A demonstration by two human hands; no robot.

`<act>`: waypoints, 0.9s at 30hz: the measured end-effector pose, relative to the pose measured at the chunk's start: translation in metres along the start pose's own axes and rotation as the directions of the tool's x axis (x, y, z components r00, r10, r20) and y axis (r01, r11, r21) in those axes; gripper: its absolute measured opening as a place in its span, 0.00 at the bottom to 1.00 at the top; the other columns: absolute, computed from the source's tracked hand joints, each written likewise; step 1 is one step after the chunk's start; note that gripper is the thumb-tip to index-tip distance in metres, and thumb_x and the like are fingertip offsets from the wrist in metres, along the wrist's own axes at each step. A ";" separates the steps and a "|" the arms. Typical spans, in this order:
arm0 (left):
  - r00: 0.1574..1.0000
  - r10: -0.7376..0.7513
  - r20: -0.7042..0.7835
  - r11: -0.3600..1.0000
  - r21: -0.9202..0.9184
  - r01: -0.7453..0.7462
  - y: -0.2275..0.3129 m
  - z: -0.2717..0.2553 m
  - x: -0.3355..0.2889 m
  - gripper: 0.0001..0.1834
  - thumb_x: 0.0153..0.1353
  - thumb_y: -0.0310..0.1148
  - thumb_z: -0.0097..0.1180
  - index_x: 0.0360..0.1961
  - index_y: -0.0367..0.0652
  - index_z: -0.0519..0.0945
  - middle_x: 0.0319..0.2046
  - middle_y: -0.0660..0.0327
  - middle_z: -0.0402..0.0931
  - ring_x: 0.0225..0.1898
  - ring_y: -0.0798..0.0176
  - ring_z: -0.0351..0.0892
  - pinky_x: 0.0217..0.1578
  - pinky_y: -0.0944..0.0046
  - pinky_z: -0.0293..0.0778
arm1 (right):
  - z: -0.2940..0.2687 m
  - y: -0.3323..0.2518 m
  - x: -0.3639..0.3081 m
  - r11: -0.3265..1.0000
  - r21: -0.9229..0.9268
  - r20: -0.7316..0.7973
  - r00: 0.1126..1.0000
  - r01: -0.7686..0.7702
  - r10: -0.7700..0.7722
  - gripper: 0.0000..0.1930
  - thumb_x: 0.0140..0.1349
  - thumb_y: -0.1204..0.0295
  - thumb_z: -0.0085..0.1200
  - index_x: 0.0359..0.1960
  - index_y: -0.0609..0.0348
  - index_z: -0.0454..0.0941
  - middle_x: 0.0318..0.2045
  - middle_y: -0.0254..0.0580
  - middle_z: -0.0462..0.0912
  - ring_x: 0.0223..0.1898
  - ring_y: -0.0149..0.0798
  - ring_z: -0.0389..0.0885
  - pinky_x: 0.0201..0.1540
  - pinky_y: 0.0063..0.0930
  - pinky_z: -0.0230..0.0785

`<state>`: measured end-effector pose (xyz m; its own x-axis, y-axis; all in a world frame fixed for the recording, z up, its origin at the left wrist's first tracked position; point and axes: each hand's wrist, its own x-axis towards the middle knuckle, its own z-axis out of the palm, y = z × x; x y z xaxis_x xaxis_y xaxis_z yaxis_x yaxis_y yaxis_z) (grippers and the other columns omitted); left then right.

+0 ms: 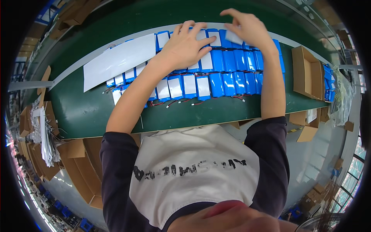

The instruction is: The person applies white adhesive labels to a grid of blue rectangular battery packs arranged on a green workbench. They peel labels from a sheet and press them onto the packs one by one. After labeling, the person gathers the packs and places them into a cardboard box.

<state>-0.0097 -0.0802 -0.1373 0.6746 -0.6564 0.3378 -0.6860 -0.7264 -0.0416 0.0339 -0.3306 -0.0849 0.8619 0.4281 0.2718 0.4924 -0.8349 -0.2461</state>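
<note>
Across the left of the blue packs (pixel 229 60), rowed on a green table (pixel 83 112), lies a white sheet (pixel 119 60). Over their middle, the left hand (pixel 186 44) spreads open. At their far row, a blurred white label (pixel 234 38) is by the right hand (pixel 250 29); its grip I cannot tell.

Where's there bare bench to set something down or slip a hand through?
Bare green workbench runs between the front row of blue battery packs and the near edge, and left of the white sheet. A narrower strip borders the open cardboard box. It's crowded beneath the left hand and right hand, where packs sit tightly.
</note>
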 end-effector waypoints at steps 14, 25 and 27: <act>0.998 0.045 -0.039 0.993 -0.110 -0.049 -0.004 0.019 0.017 0.22 0.73 0.45 0.54 0.66 0.59 0.76 0.61 0.55 0.78 0.71 0.50 0.65 0.75 0.41 0.51 | -0.013 0.016 -0.020 0.961 0.254 -0.013 0.994 0.109 -0.110 0.08 0.69 0.73 0.59 0.48 0.53 0.85 0.38 0.36 0.85 0.34 0.34 0.77 0.38 0.26 0.70; 0.998 0.027 -0.051 0.995 -0.098 -0.032 0.008 0.023 0.011 0.21 0.76 0.40 0.50 0.67 0.78 0.75 0.71 0.56 0.67 0.73 0.48 0.61 0.75 0.39 0.53 | 0.010 0.015 -0.024 0.995 0.074 -0.027 0.998 0.060 -0.059 0.07 0.70 0.71 0.59 0.48 0.52 0.84 0.40 0.39 0.87 0.41 0.40 0.84 0.45 0.31 0.78; 1.000 0.001 -0.030 0.997 -0.078 -0.003 0.009 0.024 0.011 0.22 0.76 0.38 0.49 0.66 0.82 0.75 0.73 0.58 0.64 0.74 0.47 0.59 0.75 0.38 0.54 | 0.006 0.013 -0.023 0.994 -0.084 -0.093 0.992 0.073 -0.081 0.08 0.70 0.71 0.59 0.48 0.51 0.84 0.42 0.39 0.87 0.43 0.42 0.85 0.47 0.32 0.79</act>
<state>-0.0021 -0.0985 -0.1568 0.6657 -0.6505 0.3657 -0.7071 -0.7065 0.0305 0.0213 -0.3497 -0.1005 0.8041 0.4606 0.3760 0.5424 -0.8272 -0.1466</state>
